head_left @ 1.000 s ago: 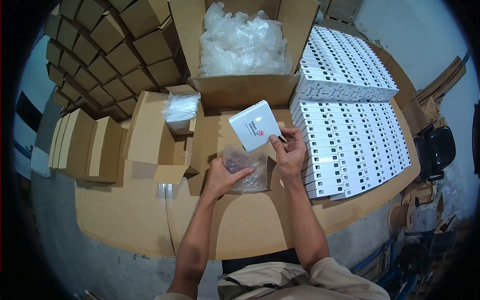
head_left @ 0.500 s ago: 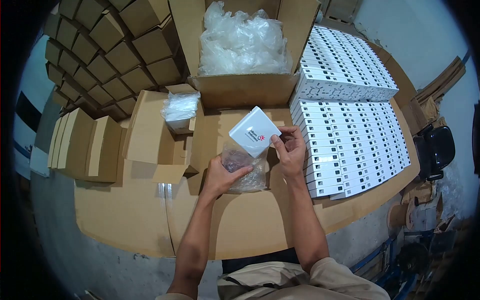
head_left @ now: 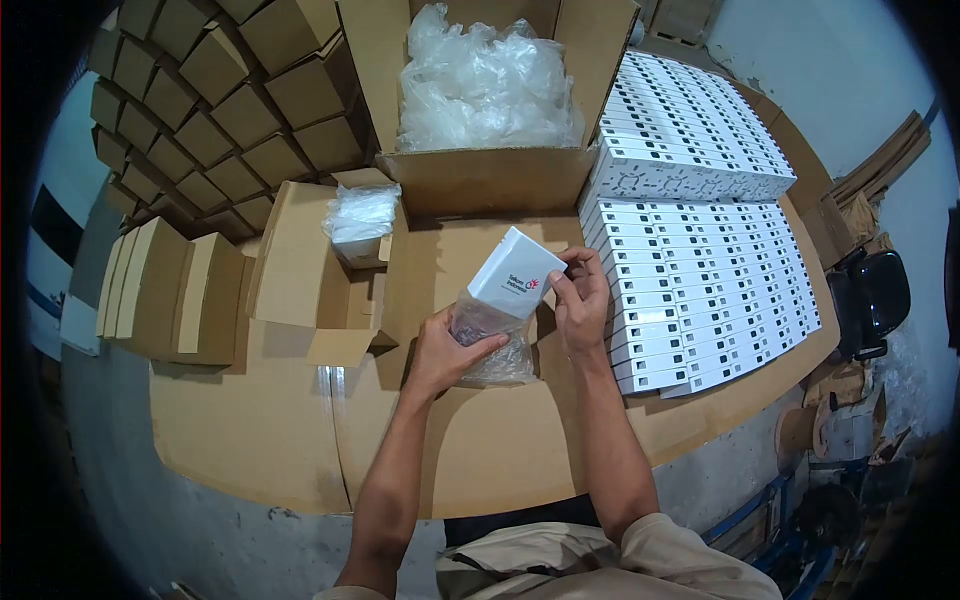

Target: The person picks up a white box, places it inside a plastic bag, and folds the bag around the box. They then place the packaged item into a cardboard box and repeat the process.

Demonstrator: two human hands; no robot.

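Head view: my left hand (head_left: 445,352) is clamped on a clear plastic bag (head_left: 508,362); my right hand (head_left: 582,308) pinches the corner of a flat white printed box (head_left: 512,274). Box is tilted above the cardboard-covered tabletop (head_left: 500,455), lower part in the bag, upper part bare, so bagging looks partway. Plastic-wrapped pieces (head_left: 360,215) sit in the open brown carton (head_left: 292,275) to the left. Rows of white boxes (head_left: 700,290) at right look unbagged.
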